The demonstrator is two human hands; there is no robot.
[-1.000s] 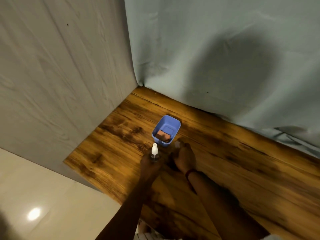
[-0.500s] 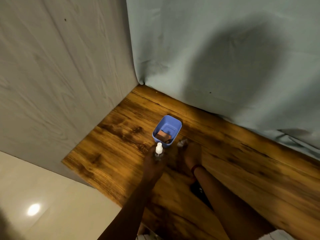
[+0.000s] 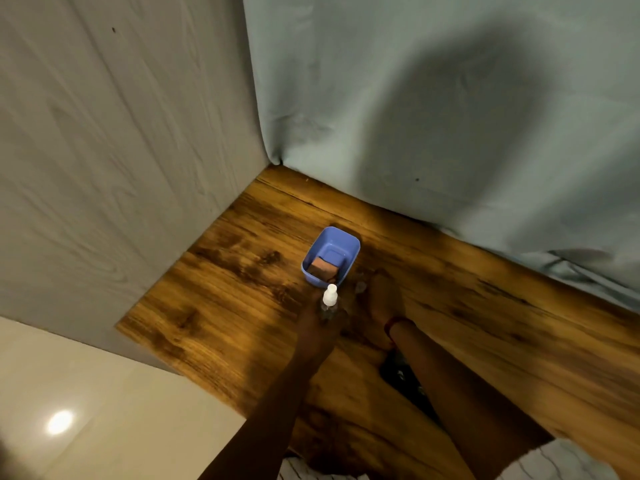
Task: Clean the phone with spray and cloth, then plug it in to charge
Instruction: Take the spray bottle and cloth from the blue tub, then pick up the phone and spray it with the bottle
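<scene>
Curled round the upright spray bottle (image 3: 329, 301), the left hand (image 3: 320, 325) gripped it just beyond the dark phone (image 3: 398, 374), half hidden under the right forearm. Beside the bottle, the right hand (image 3: 382, 299) was too blurred to read. Just behind both, a blue tub (image 3: 350, 244) held a brown cloth (image 3: 323, 270).

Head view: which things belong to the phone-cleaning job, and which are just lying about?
Job: spray bottle, gripped by the left hand; brown pad, likely the cloth, in the blue tub; dark object under the right forearm, probably the phone.
Lying about: pale sheet hanging behind; wooden table.
</scene>
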